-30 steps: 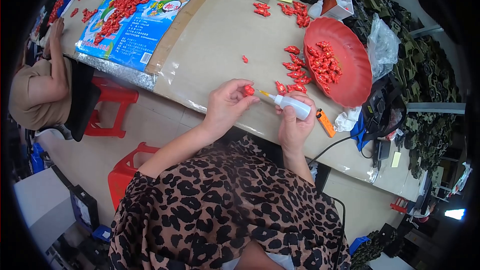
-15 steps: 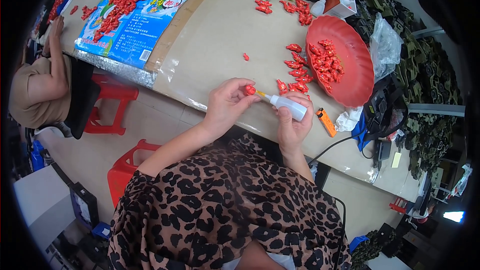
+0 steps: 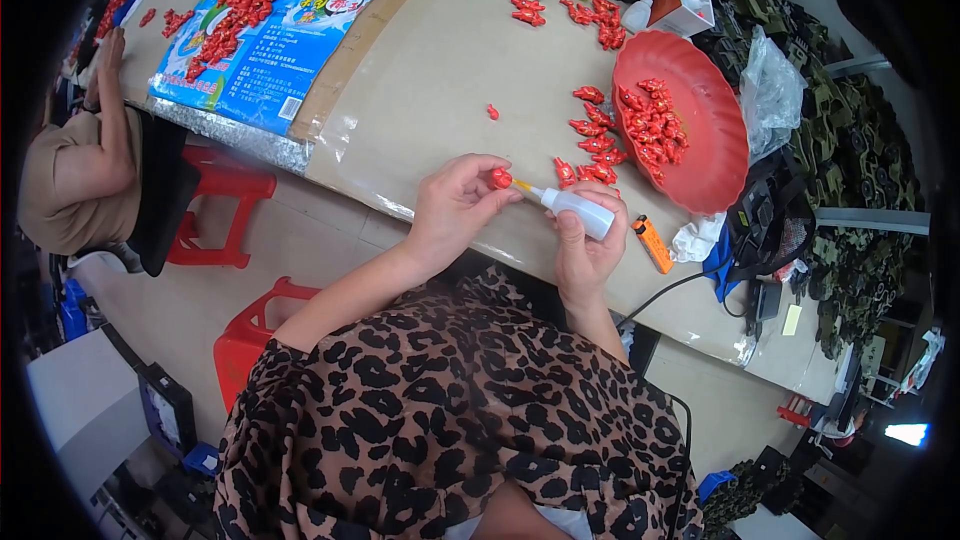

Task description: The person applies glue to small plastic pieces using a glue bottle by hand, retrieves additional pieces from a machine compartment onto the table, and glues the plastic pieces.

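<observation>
Between the thumb and fingers of my left hand (image 3: 455, 202) is a small shiny red figurine part (image 3: 501, 178). My right hand (image 3: 590, 252) grips a translucent white squeeze bottle (image 3: 582, 212) with a yellowish narrow nozzle, lying almost level. The nozzle tip points left and reaches the red part; whether it touches cannot be made out. One loose red piece (image 3: 493, 112) lies on the table beyond my left hand. Several red figurines (image 3: 597, 130) lie in rows just beyond my right hand, beside a red scalloped bowl (image 3: 722, 130) that holds more red pieces.
An orange lighter (image 3: 652, 244) and crumpled white tissue (image 3: 697, 238) lie right of my right hand. A blue printed cardboard sheet (image 3: 340, 40) bears a heap of red pieces. A small open box (image 3: 682, 2) stands behind the bowl. Another person (image 3: 90, 160) sits at the left.
</observation>
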The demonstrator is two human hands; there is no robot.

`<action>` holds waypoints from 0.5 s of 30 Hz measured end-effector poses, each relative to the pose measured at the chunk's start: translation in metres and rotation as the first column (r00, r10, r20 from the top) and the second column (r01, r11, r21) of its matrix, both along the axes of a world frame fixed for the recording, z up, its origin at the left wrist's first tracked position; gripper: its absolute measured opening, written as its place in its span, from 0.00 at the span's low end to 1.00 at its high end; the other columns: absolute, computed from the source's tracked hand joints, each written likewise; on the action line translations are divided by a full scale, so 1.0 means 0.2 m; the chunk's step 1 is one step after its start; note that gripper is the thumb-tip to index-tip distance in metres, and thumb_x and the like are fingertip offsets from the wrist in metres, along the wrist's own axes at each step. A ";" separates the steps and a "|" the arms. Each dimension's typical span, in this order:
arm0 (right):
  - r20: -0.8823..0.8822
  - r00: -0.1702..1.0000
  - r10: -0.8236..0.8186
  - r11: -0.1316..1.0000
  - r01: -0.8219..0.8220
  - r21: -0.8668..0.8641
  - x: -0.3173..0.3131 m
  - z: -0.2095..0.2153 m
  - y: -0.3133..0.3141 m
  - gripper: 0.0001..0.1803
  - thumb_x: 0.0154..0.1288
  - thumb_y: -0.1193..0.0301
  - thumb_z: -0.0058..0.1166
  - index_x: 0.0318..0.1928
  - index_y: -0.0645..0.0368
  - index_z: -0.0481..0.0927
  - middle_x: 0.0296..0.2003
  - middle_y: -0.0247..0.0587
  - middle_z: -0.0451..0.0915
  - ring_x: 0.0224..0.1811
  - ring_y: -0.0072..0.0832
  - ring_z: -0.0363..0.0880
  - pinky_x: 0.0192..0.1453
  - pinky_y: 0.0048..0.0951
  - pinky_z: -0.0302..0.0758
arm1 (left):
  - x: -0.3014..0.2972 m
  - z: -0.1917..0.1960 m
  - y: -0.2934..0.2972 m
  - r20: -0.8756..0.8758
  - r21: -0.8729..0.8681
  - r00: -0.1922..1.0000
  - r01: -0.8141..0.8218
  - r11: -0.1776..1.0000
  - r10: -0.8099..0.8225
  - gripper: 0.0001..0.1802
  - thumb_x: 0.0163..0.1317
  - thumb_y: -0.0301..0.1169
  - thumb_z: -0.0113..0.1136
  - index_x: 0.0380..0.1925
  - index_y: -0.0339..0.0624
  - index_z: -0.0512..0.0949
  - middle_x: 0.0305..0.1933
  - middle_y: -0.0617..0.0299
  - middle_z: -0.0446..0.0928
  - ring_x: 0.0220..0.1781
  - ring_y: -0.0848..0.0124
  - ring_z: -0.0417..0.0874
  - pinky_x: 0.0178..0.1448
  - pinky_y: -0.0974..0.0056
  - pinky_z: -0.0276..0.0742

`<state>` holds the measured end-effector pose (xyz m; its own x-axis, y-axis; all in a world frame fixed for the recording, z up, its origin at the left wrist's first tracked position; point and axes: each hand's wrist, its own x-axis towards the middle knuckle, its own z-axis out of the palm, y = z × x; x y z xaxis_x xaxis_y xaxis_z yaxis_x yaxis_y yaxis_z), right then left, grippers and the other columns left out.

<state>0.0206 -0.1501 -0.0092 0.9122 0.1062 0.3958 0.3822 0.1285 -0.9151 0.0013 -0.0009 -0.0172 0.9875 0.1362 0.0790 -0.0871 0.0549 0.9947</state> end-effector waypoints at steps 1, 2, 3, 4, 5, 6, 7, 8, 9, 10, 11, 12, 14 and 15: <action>-0.001 1.000 0.002 1.000 -0.002 -0.002 0.00 0.00 0.00 0.15 0.55 0.71 0.52 0.39 0.63 0.63 0.38 0.44 0.67 0.30 0.24 0.70 0.33 0.20 0.69 | 0.00 0.00 0.00 -0.001 -0.002 1.000 -0.002 1.000 0.002 0.14 0.52 0.19 0.54 0.39 0.33 0.68 0.29 0.64 0.73 0.27 0.83 0.74 0.26 0.81 0.68; -0.002 1.000 -0.003 1.000 0.003 -0.007 0.00 0.00 0.00 0.15 0.55 0.71 0.52 0.39 0.63 0.63 0.38 0.44 0.67 0.30 0.24 0.70 0.33 0.20 0.69 | 0.00 0.01 0.00 -0.003 -0.002 1.000 -0.001 1.000 0.001 0.14 0.52 0.19 0.54 0.39 0.33 0.68 0.29 0.64 0.73 0.27 0.83 0.74 0.26 0.81 0.68; -0.002 1.000 -0.008 1.000 0.008 -0.012 0.00 0.00 0.00 0.15 0.55 0.71 0.52 0.39 0.63 0.63 0.38 0.44 0.67 0.30 0.24 0.70 0.33 0.20 0.69 | 0.00 0.01 0.01 -0.005 -0.002 1.000 0.000 1.000 0.000 0.14 0.52 0.20 0.54 0.39 0.33 0.68 0.29 0.64 0.73 0.27 0.83 0.74 0.26 0.81 0.68; -0.002 1.000 -0.008 1.000 0.008 -0.011 0.00 0.00 0.00 0.15 0.55 0.71 0.52 0.39 0.63 0.63 0.38 0.44 0.67 0.30 0.24 0.70 0.33 0.20 0.69 | 0.00 0.01 0.01 -0.005 -0.002 1.000 0.000 1.000 0.000 0.14 0.52 0.20 0.54 0.39 0.33 0.68 0.29 0.64 0.73 0.27 0.83 0.74 0.26 0.81 0.68; -0.001 1.000 -0.011 1.000 0.011 -0.013 0.00 0.00 0.00 0.15 0.55 0.71 0.52 0.39 0.63 0.63 0.38 0.44 0.67 0.30 0.24 0.70 0.33 0.20 0.69 | 0.00 0.01 0.00 -0.005 -0.003 1.000 -0.002 1.000 0.002 0.14 0.52 0.20 0.54 0.39 0.33 0.68 0.29 0.64 0.73 0.27 0.83 0.74 0.25 0.81 0.67; 0.000 1.000 -0.013 1.000 0.013 -0.016 0.00 0.00 0.00 0.15 0.55 0.71 0.52 0.39 0.63 0.63 0.38 0.44 0.67 0.30 0.24 0.70 0.33 0.20 0.69 | 0.00 0.01 0.00 -0.006 -0.005 1.000 -0.004 1.000 0.004 0.14 0.52 0.20 0.54 0.39 0.34 0.68 0.29 0.64 0.73 0.27 0.83 0.74 0.25 0.81 0.67; -0.001 1.000 -0.013 1.000 0.013 -0.016 0.00 0.00 0.00 0.15 0.55 0.71 0.52 0.39 0.63 0.63 0.38 0.44 0.67 0.30 0.24 0.70 0.33 0.20 0.69 | 0.00 0.01 0.00 -0.006 -0.005 1.000 -0.003 1.000 0.003 0.14 0.52 0.20 0.54 0.39 0.34 0.68 0.29 0.64 0.73 0.27 0.83 0.74 0.25 0.81 0.67; -0.003 1.000 -0.014 1.000 0.014 -0.008 0.00 0.00 0.00 0.15 0.55 0.71 0.52 0.39 0.63 0.63 0.38 0.44 0.67 0.30 0.24 0.70 0.33 0.20 0.69 | 0.00 0.01 0.00 -0.010 -0.010 1.000 -0.005 1.000 0.005 0.14 0.51 0.20 0.54 0.40 0.34 0.68 0.29 0.64 0.73 0.26 0.83 0.73 0.25 0.81 0.67; -0.005 1.000 -0.014 1.000 0.014 -0.001 0.00 0.00 0.00 0.15 0.55 0.71 0.52 0.39 0.63 0.63 0.38 0.44 0.67 0.30 0.24 0.70 0.33 0.20 0.69 | 0.00 0.01 0.00 -0.014 -0.015 1.000 -0.007 1.000 0.007 0.14 0.51 0.20 0.54 0.40 0.34 0.68 0.29 0.64 0.73 0.26 0.83 0.73 0.25 0.81 0.67; -0.006 1.000 -0.015 1.000 0.015 -0.001 0.00 0.00 0.00 0.15 0.55 0.71 0.52 0.39 0.63 0.63 0.38 0.44 0.67 0.30 0.24 0.70 0.33 0.20 0.69 | 0.00 0.01 0.00 -0.015 -0.015 1.000 -0.007 1.000 0.007 0.14 0.51 0.20 0.54 0.40 0.34 0.68 0.29 0.64 0.73 0.26 0.83 0.73 0.25 0.81 0.67; -0.013 1.000 -0.010 1.000 0.010 0.006 0.00 0.00 -0.01 0.15 0.55 0.71 0.52 0.39 0.63 0.63 0.38 0.44 0.67 0.30 0.23 0.70 0.33 0.20 0.69 | 0.00 0.01 0.00 -0.021 -0.001 1.000 -0.010 1.000 0.010 0.14 0.51 0.20 0.55 0.39 0.34 0.68 0.29 0.64 0.73 0.25 0.83 0.73 0.25 0.81 0.67; -0.020 1.000 -0.005 1.000 0.006 0.012 0.00 0.00 -0.01 0.15 0.55 0.71 0.52 0.39 0.63 0.63 0.38 0.44 0.67 0.30 0.23 0.70 0.32 0.20 0.69 | 0.00 0.01 0.00 -0.027 0.013 1.000 -0.012 1.000 0.012 0.14 0.51 0.20 0.55 0.39 0.34 0.68 0.29 0.64 0.73 0.25 0.84 0.72 0.25 0.81 0.67; -0.016 1.000 -0.006 1.000 0.006 0.007 0.00 0.00 0.00 0.15 0.55 0.71 0.52 0.39 0.63 0.63 0.38 0.44 0.67 0.30 0.23 0.70 0.32 0.20 0.69 | 0.00 0.00 0.00 -0.014 0.007 1.000 -0.015 1.000 0.015 0.14 0.51 0.20 0.55 0.39 0.34 0.68 0.29 0.64 0.73 0.25 0.84 0.72 0.25 0.81 0.67; -0.012 1.000 -0.007 1.000 0.007 0.002 0.00 0.01 0.00 0.15 0.55 0.71 0.52 0.39 0.63 0.63 0.38 0.44 0.67 0.30 0.23 0.70 0.32 0.20 0.69 | 0.00 0.00 0.00 0.000 0.002 1.000 -0.018 1.000 0.018 0.14 0.51 0.20 0.55 0.39 0.34 0.68 0.28 0.65 0.73 0.25 0.84 0.72 0.25 0.81 0.67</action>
